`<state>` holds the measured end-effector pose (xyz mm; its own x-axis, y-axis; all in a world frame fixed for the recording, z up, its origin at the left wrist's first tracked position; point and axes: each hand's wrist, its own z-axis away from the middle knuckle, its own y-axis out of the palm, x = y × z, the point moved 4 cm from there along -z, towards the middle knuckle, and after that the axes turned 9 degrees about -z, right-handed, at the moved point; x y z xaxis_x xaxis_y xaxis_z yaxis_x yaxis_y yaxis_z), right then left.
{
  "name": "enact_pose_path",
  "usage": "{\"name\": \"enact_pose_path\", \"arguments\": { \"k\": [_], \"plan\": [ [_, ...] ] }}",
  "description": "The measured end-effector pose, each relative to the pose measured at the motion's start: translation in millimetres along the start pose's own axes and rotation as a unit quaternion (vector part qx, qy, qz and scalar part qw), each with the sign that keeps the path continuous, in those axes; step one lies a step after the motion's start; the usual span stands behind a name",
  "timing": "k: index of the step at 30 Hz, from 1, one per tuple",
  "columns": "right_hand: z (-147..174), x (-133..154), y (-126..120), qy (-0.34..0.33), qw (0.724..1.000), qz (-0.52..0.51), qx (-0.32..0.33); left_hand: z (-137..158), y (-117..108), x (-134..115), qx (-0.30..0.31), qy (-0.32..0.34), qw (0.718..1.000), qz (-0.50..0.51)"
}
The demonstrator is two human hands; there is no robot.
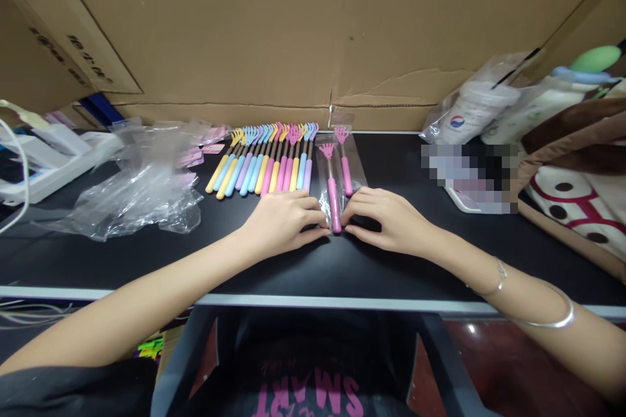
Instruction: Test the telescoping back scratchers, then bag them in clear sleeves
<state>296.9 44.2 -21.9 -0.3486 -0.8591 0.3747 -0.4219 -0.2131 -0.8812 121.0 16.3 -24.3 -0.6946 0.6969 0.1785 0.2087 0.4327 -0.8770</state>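
Note:
A pink back scratcher (334, 203) lies inside a clear plastic bag (322, 172), its hand-shaped head pointing away from me. My left hand (288, 221) pinches the near left edge of this bag, thumb and fingers together. On the opposite edge, my right hand (384, 221) is closed in a similar pinch beside the handle's end. Just behind my right fingers rests a second pink back scratcher (347, 172), also in a clear bag. Beyond my left hand, several loose back scratchers (264, 163) in yellow, blue, purple and pink lie side by side.
Crumpled clear bags (141, 182) and pink cards (193, 156) lie at left, near a white power strip (63, 163). At right stand a bagged Pepsi cup (469, 114), a phone-like object (469, 199) and a fabric bag (577, 189). Cardboard (274, 26) walls the back.

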Motion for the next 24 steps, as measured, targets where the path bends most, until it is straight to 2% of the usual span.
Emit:
{"name": "enact_pose_path", "arguments": {
  "k": [9,18,24],
  "plan": [
    [-0.5,-4.4,2.4,0.01,1.0,-0.006,-0.003,0.1,4.5,1.5,0.002,-0.022,1.0,0.016],
    [2.5,2.2,-2.2,-0.033,0.998,0.042,0.021,-1.2,-1.1,-1.6,0.01,0.049,0.998,-0.025],
    [2.1,5.0,-3.4,-0.04,0.998,0.053,0.02,-2.3,-3.3,-5.5,-0.009,0.059,0.996,-0.058]
  ]
}}
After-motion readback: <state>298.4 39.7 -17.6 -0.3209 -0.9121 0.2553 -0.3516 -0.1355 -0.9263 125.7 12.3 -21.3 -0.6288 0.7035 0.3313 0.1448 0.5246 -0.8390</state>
